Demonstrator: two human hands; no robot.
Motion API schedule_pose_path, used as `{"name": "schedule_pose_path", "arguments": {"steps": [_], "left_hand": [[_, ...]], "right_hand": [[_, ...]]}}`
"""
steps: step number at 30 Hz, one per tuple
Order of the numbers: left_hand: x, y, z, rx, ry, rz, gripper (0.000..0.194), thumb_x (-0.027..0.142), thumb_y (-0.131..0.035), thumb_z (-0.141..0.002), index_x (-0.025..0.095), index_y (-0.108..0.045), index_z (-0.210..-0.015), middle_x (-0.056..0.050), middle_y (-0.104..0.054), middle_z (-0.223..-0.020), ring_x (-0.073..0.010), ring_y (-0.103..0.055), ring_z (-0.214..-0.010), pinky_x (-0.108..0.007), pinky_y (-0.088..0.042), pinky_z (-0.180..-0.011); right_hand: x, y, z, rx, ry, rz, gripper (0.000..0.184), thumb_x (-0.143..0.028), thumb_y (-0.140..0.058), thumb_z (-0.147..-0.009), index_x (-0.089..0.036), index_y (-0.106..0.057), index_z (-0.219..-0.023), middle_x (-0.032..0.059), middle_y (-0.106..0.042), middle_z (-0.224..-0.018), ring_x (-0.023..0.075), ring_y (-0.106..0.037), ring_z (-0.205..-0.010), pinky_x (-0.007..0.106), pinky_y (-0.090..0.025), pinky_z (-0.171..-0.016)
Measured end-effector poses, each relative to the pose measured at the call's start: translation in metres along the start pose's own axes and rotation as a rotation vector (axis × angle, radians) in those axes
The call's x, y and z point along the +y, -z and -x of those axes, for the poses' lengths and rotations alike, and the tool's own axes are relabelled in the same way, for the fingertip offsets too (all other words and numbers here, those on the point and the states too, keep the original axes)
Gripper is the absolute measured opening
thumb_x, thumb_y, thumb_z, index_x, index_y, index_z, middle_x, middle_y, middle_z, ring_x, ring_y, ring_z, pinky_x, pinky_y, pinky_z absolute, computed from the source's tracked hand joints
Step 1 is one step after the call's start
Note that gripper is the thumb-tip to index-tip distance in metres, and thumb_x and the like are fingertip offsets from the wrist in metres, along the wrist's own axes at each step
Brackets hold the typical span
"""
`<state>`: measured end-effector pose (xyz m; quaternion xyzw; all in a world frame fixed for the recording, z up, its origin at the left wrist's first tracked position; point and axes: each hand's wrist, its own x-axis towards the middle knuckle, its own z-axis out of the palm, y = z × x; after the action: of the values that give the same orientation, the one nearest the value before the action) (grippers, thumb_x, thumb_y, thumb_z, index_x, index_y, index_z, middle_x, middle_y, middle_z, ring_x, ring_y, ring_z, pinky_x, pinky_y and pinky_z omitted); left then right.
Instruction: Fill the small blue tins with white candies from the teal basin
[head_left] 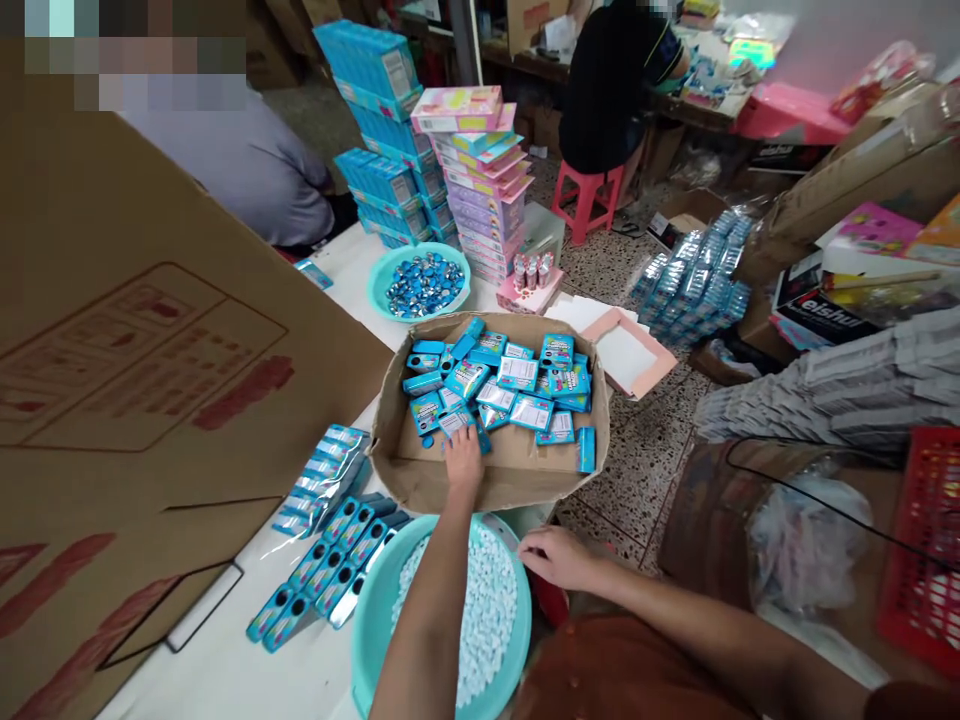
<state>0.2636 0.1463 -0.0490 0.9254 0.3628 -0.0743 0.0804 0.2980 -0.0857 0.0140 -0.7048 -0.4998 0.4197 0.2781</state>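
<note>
Neatly placed: left hand (463,462), fingers close together, pressed onto small blue cartons (517,373) heaped in a torn cardboard box (420,490), any grip impossible to tell; right hand (559,558), fingers loosely curled and empty, poised just beside the rim of a teal basin (519,640) of white pellets (484,620).
</note>
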Motion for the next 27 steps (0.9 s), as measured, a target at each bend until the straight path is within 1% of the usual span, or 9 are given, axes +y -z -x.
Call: {"name": "schedule_pose_path", "arguments": {"steps": [4, 9, 11, 14, 16, 18, 20, 24, 27], "left_hand": [[-0.003, 0.003, -0.001, -0.006, -0.009, -0.032, 0.03, 0.009, -0.038, -0.08, 0.01, -0.057, -0.104, -0.02, -0.055, -0.109, -0.0325, -0.048, -0.106, -0.046, -0.034, -0.091], [-0.005, 0.0, 0.017, 0.04, 0.041, 0.08, 0.031, 0.009, -0.047, -0.075, 0.013, -0.055, -0.105, -0.015, -0.06, -0.1, -0.0302, -0.052, -0.103, -0.042, -0.038, -0.089], [-0.005, 0.006, 0.035, 0.177, 0.108, 0.278, 0.032, 0.015, -0.054, -0.073, 0.015, -0.053, -0.105, -0.013, -0.061, -0.103, -0.0291, -0.053, -0.103, -0.041, -0.039, -0.089], [-0.002, 0.027, 0.075, 0.509, 0.251, 0.725, 0.034, 0.026, -0.063, -0.072, 0.019, -0.051, -0.102, -0.01, -0.061, -0.105, -0.0246, -0.057, -0.101, -0.037, -0.042, -0.089], [0.003, 0.042, 0.11, 0.649, 0.408, 0.945, 0.039, 0.032, -0.069, -0.068, 0.019, -0.05, -0.1, -0.007, -0.062, -0.101, -0.0212, -0.06, -0.094, -0.034, -0.045, -0.087], [0.01, 0.052, 0.148, 0.678, 0.611, 1.148, 0.044, 0.037, -0.073, -0.065, 0.019, -0.05, -0.098, -0.005, -0.063, -0.093, -0.0191, -0.062, -0.085, -0.033, -0.047, -0.083], [0.017, 0.055, 0.185, 0.687, 0.832, 1.328, 0.046, 0.042, -0.071, -0.066, 0.018, -0.052, -0.1, -0.006, -0.064, -0.094, -0.0194, -0.062, -0.087, -0.034, -0.048, -0.085], [0.031, 0.042, 0.246, 0.786, 1.354, 1.434, 0.046, 0.054, -0.055, -0.078, 0.018, -0.055, -0.106, -0.01, -0.06, -0.116, -0.0219, -0.056, -0.11, -0.035, -0.044, -0.096], [0.044, 0.027, 0.278, 0.827, 1.563, 1.523, 0.045, 0.055, -0.052, -0.078, 0.02, -0.055, -0.105, -0.009, -0.06, -0.117, -0.0217, -0.057, -0.107, -0.034, -0.048, -0.088]], "right_hand": [[0.006, 0.013, 0.005, -0.001, -0.009, 0.025, 0.023, -0.027, -0.048, -0.087, -0.021, -0.07, -0.084, 0.0017, -0.069, -0.08, 0.014, -0.061, -0.073, 0.022, -0.039, -0.066], [0.014, 0.012, -0.002, -0.078, 0.089, 0.103, 0.021, -0.026, -0.049, -0.086, -0.021, -0.069, -0.082, 0.0026, -0.071, -0.082, 0.0148, -0.062, -0.076, 0.022, -0.039, -0.068], [0.015, 0.011, -0.007, -0.105, 0.113, 0.124, 0.021, -0.026, -0.049, -0.086, -0.021, -0.069, -0.083, 0.0033, -0.071, -0.084, 0.0154, -0.063, -0.077, 0.023, -0.04, -0.069], [0.014, 0.008, -0.017, -0.168, 0.148, 0.145, 0.021, -0.026, -0.05, -0.086, -0.021, -0.07, -0.085, 0.004, -0.071, -0.087, 0.0165, -0.063, -0.08, 0.023, -0.04, -0.07], [0.01, 0.006, -0.024, -0.224, 0.178, 0.156, 0.022, -0.026, -0.049, -0.086, -0.021, -0.07, -0.086, 0.0045, -0.071, -0.088, 0.0174, -0.064, -0.082, 0.024, -0.041, -0.071], [0.003, 0.002, -0.031, -0.289, 0.203, 0.161, 0.023, -0.027, -0.048, -0.087, -0.021, -0.07, -0.088, 0.005, -0.071, -0.091, 0.0181, -0.064, -0.085, 0.025, -0.041, -0.073], [-0.004, -0.004, -0.037, -0.364, 0.218, 0.158, 0.023, -0.028, -0.048, -0.087, -0.021, -0.07, -0.09, 0.0052, -0.071, -0.093, 0.0183, -0.063, -0.087, 0.025, -0.042, -0.074], [-0.014, -0.022, -0.047, -0.512, 0.24, 0.165, 0.022, -0.026, -0.05, -0.085, -0.02, -0.07, -0.09, 0.0042, -0.071, -0.092, 0.0168, -0.063, -0.084, 0.023, -0.041, -0.072], [-0.014, -0.04, -0.051, -0.601, 0.249, 0.237, 0.02, -0.026, -0.052, -0.083, -0.02, -0.07, -0.09, 0.0039, -0.071, -0.092, 0.0168, -0.063, -0.084, 0.023, -0.04, -0.069]]}}
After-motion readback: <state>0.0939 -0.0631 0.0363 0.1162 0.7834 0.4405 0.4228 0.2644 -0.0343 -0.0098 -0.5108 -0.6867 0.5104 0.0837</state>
